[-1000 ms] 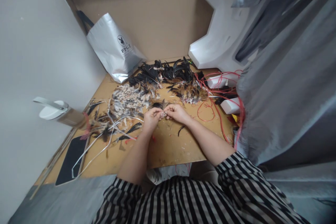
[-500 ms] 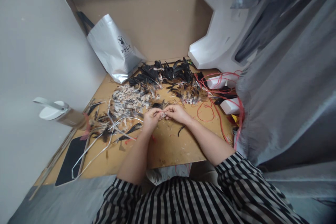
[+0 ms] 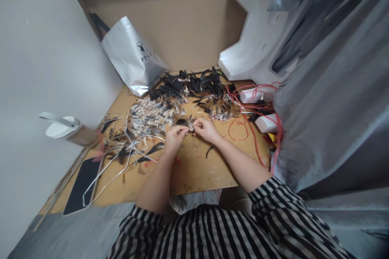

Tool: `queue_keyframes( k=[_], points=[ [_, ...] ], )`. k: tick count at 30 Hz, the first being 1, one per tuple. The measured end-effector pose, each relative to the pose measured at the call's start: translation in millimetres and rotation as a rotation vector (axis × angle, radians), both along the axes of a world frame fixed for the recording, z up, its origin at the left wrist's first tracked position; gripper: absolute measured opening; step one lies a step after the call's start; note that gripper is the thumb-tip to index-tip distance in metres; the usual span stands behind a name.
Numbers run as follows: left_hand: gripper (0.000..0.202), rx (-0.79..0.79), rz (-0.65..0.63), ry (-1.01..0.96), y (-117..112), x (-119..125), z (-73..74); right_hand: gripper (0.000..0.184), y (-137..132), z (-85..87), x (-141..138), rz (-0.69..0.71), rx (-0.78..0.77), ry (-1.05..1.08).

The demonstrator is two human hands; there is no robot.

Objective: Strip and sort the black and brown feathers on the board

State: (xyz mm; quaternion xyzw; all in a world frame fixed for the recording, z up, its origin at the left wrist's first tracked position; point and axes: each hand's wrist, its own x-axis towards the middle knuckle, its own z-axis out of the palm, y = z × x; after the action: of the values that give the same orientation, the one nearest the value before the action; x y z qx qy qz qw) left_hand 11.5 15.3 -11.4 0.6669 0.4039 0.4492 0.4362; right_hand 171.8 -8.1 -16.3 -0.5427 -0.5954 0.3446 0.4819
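Note:
My left hand (image 3: 174,136) and my right hand (image 3: 205,129) meet over the middle of a brown cardboard work surface (image 3: 194,170). Both are closed in a pinch on a small bunch of feathers (image 3: 188,123) held between them, its dark tips pointing away from me. Just beyond lie a pale speckled feather pile (image 3: 148,115), a black feather pile (image 3: 188,83) and a brown feather pile (image 3: 220,109).
A silver bag (image 3: 130,56) leans at the back left. Red cords (image 3: 252,109) and white foam blocks (image 3: 266,122) lie at the right, under grey fabric (image 3: 328,89). White strips (image 3: 115,170), a dark tablet (image 3: 80,184) and a white dispenser (image 3: 65,127) sit at the left.
Both hands have shifted slightly away from me with the bunch, whose dark tips now show more above the fingers.

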Motion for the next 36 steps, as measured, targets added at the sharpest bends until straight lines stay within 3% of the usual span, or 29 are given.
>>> queue_keyframes(
  k=[5, 17, 23, 26, 29, 32, 36],
  points=[
    [0.013, 0.029, 0.024, 0.015, 0, -1, 1.8, 0.007, 1, -1.1, 3, -0.048, 0.025, -0.017],
    [0.019, -0.151, 0.03, -0.091, -1, 1, 4.2, 0.006, 2, -2.9, 4, -0.059, 0.031, 0.017],
    [0.038, -0.544, -0.018, -0.256, 0, 3, 9.3, 0.01, 1, 1.7, -1, -0.016, 0.053, 0.169],
    [0.045, -0.79, -0.121, -0.283, -1, 1, 11.6, 0.01, -3, 6.7, -4, -0.019, 0.125, 0.161],
    [0.039, -0.905, -0.242, -0.306, -2, -1, 13.2, 0.01, -7, 12.0, -6, -0.032, 0.193, 0.061],
    [0.027, -0.855, -0.263, -0.356, -3, -1, 13.1, 0.011, -9, 15.7, -6, -0.028, 0.199, -0.008],
    [0.029, -0.613, -0.136, -0.255, -3, 2, 12.0, 0.013, -8, 17.5, -7, -0.024, 0.149, 0.054]
  ],
)
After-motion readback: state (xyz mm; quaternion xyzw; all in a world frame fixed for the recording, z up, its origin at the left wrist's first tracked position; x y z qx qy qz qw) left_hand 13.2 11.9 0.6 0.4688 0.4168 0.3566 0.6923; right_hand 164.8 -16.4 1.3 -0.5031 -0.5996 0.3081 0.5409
